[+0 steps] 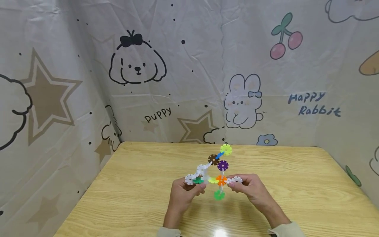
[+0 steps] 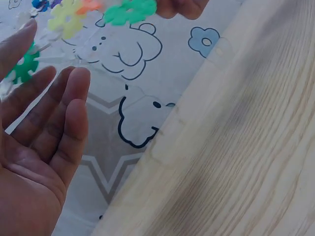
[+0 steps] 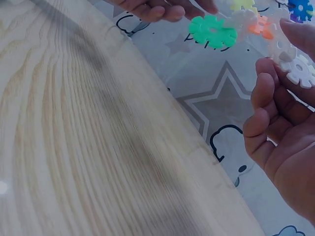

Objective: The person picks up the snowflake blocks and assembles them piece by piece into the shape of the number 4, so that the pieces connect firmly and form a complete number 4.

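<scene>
Both hands hold up a joined piece of notched plastic snowflake discs above the table in the head view. An orange disc [image 1: 221, 180] sits at its middle, with a light green disc [image 1: 219, 195] below and a purple disc [image 1: 223, 165] above. A slanting branch carries a brown disc [image 1: 213, 160] and a yellow-green disc [image 1: 226, 149] at its top. My left hand [image 1: 182, 196] pinches the left end, by a dark green disc [image 1: 198, 180] and a white disc [image 1: 189, 179]. With thumb and fingers, my right hand [image 1: 256, 191] pinches the right end, by another white disc [image 3: 300, 71].
Beneath the hands lies a wood-grain table [image 1: 133, 197]. A pale cloth curtain [image 1: 189, 65] with printed animals, stars and lettering hangs behind it and along both sides.
</scene>
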### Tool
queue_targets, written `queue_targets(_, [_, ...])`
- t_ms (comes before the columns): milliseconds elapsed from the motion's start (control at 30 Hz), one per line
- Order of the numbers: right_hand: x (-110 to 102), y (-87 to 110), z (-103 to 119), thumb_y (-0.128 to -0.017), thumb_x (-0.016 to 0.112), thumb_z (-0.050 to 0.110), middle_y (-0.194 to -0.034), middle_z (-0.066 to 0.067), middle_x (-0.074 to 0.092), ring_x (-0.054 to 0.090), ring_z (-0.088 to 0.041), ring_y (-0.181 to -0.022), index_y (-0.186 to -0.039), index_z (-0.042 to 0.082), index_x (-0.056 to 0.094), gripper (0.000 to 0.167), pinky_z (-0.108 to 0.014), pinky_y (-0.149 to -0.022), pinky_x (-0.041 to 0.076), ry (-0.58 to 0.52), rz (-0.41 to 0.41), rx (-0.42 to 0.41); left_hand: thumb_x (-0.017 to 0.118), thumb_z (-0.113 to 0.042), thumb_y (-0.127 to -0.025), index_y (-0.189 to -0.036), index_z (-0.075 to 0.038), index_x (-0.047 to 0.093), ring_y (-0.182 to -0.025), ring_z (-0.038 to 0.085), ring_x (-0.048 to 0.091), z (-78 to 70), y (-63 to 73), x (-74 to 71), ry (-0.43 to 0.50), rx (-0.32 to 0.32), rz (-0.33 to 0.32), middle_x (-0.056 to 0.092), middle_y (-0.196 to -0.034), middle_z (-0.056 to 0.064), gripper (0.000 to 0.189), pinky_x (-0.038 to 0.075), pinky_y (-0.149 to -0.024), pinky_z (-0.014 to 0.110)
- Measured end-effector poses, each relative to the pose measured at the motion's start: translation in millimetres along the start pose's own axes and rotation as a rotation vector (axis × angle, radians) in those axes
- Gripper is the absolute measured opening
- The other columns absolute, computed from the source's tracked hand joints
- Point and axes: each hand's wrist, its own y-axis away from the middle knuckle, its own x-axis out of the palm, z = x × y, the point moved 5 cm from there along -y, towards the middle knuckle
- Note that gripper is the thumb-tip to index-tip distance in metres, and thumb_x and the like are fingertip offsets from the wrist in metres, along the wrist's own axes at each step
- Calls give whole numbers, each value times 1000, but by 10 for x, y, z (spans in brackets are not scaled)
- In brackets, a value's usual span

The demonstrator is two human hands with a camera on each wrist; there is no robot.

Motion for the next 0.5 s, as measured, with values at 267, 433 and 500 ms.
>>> queue_targets(267, [-86, 40, -52, -96, 64, 4, -90, -9, 70, 58, -13, -78, -106, -13, 70, 21, -28, -71, 49, 18, -26, 32, 78, 0, -84, -100, 7, 73, -67, 20, 67, 6, -3, -53, -4, 19, -9, 71, -78, 16, 18, 54, -59, 24])
queue_targets(433, [-121, 57, -93, -96, 65, 6, -86, -9, 68, 56, -12, -77, -103, -11, 71, 19, -28, -71, 48, 36, -29, 49, 80, -1, -83, -101, 6, 74, -67, 16, 67, 21, -4, -66, -8, -12, -18, 71, -83, 14, 20, 53, -58, 23])
queue_targets(500, [-129, 65, -108, -96, 65, 6, -86, -8, 69, 57, -11, -77, -103, -11, 71, 19, -28, -71, 48, 43, -28, 53, 81, -4, -83, -99, 5, 74, -66, 14, 66, 32, 2, -71, -32, -28, -22, 71, -84, 12, 20, 53, -58, 23])
